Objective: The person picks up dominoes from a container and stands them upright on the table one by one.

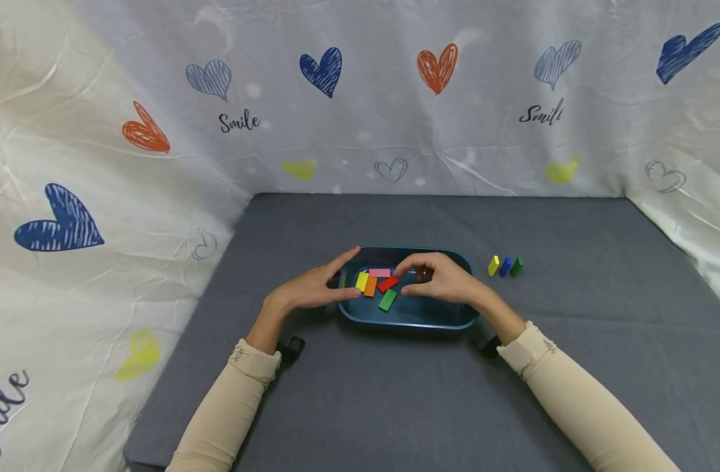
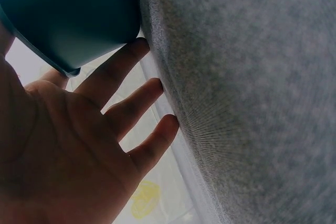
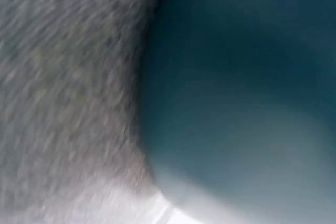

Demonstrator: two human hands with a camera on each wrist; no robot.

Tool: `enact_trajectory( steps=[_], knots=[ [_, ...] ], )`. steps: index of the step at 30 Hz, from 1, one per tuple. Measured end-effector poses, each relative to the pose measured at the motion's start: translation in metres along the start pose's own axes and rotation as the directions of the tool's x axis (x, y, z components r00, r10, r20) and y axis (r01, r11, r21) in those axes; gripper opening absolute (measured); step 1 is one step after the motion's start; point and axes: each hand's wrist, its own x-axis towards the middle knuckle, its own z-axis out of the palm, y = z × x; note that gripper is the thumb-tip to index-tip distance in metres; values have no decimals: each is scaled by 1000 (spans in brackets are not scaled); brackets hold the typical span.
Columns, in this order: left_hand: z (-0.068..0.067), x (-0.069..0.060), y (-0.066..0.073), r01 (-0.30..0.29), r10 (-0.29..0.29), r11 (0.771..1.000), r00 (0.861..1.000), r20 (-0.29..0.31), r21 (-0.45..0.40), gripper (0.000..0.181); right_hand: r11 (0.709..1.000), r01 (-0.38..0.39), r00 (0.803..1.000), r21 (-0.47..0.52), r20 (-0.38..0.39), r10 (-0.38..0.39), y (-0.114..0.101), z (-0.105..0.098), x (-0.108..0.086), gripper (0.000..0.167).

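A dark teal tray (image 1: 418, 322) holds several small blocks on its left side: yellow (image 1: 362, 282), orange (image 1: 370, 286), pink (image 1: 380, 273), red (image 1: 388, 284) and green (image 1: 387, 300). My left hand (image 1: 309, 286) holds the tray's left end, thumb over the rim. In the left wrist view its other fingers (image 2: 134, 108) spread along the outside, tips down by the tabletop. Over the tray's middle, my right hand (image 1: 442, 278) has thumb and index finger apart, the index tip beside the red block. The right wrist view shows only the tray's outer wall (image 3: 236, 103), blurred.
Right of the tray, a yellow block (image 1: 493, 265), a blue block (image 1: 505, 266) and a dark green block (image 1: 517, 267) stand upright in a row on the grey tabletop (image 1: 395, 406). A white heart-printed cloth (image 1: 365, 118) hangs behind and at the sides.
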Motion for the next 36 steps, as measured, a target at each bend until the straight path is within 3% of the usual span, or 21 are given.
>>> enact_trajectory(
  steps=[9,14,36],
  knots=[
    [0,-2,0,-22,22,1000,1000,-1,-7,88,999,12,989,-36,146,-7,1,17,16,29],
    [0,-1,0,-31,31,999,1000,-2,-6,87,995,47,982,-91,186,-30,0,24,22,28],
    [0,-2,0,-38,38,999,999,0,6,88,967,55,983,-247,182,-9,1,33,28,32]
  ],
)
